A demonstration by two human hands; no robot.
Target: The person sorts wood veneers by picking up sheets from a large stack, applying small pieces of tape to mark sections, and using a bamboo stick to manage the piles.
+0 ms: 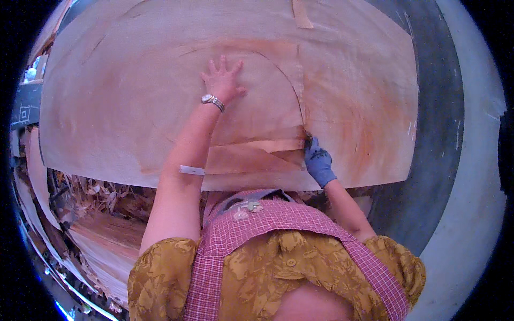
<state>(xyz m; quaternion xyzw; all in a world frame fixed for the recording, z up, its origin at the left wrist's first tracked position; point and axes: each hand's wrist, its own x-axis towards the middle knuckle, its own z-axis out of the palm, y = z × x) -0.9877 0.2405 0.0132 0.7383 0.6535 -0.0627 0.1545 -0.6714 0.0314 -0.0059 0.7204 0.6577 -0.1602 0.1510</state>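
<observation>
A broad, thin sheet of wood veneer [364,69], pale tan with reddish streaks, spreads in front of me. A smaller veneer piece [257,101] lies over its middle, with a dark curved line running down its right part. My left hand [222,80], bare with a watch at the wrist, presses flat on this piece with fingers spread. My right hand [318,161], in a blue glove, is closed at the piece's lower right corner, by the line's lower end. Whatever it grips is small, dark and mostly hidden. Nearer me lie overlapping veneer strips [241,159].
A narrow veneer strip [302,15] lies at the far edge. Torn veneer scraps [101,195] are heaped below the sheet at the left, beside stacked veneer [101,241]. A dark band of floor [439,107] runs along the right, with a paler surface [482,160] beyond.
</observation>
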